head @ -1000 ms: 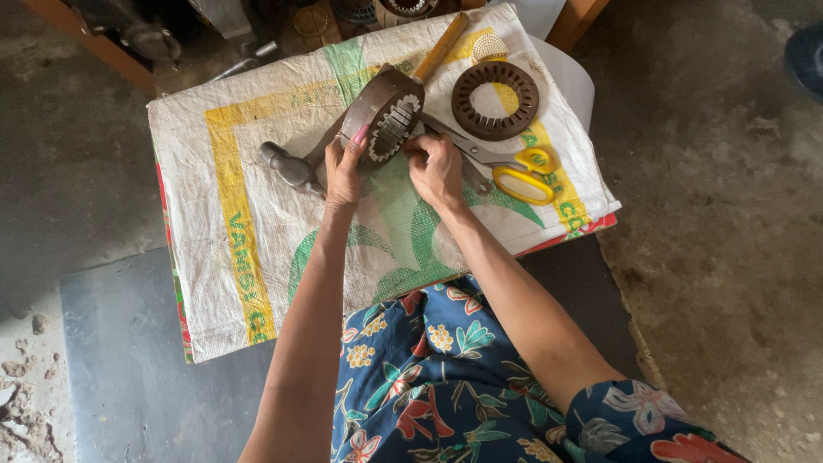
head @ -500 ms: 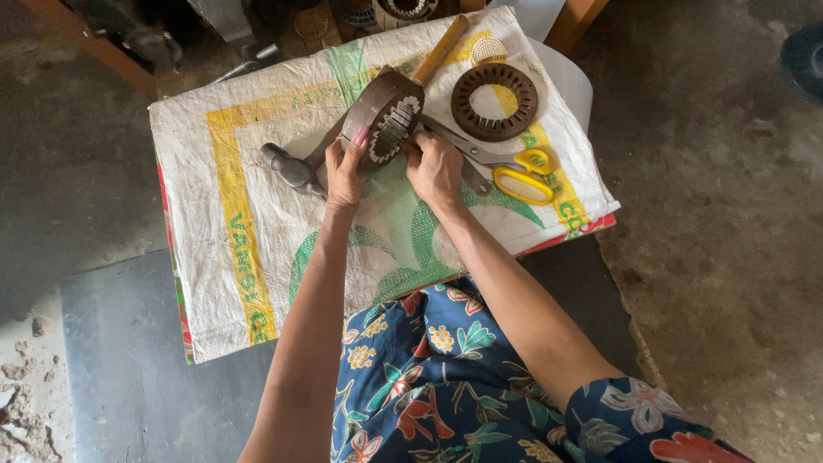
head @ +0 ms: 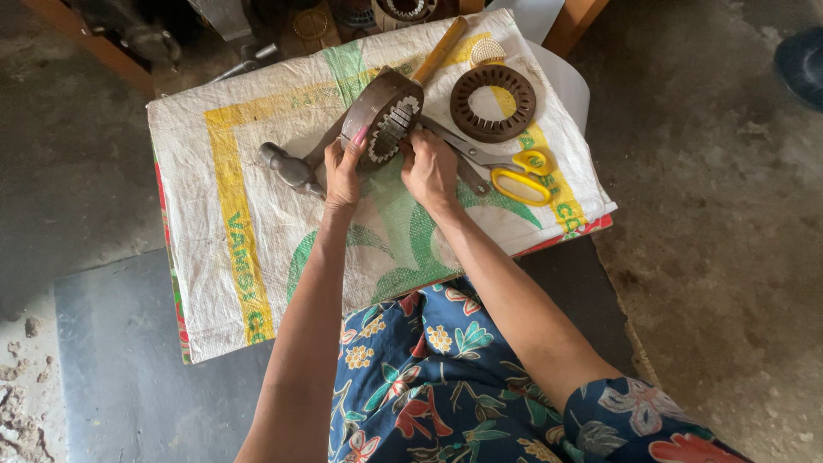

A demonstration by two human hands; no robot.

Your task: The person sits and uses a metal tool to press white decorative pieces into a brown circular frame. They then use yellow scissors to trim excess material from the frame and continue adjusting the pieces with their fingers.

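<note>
Almost nothing has shifted over the last second: the left hand [head: 343, 171] and right hand [head: 431, 169] stay clamped, fingers wrapped around the brown slotted metal ring [head: 384, 117], which is tilted on edge on the table, so the work on it is ongoing. Beneath lies a white woven sack [head: 214, 214] with yellow bands and green print. A second brown ring [head: 493, 103] and yellow-handled scissors [head: 514, 176] lie near.

The hammer [head: 296, 167] is being partly hidden by the left hand [head: 345, 171]; the scissors [head: 501, 167] blades are being covered by the right hand [head: 431, 167].
</note>
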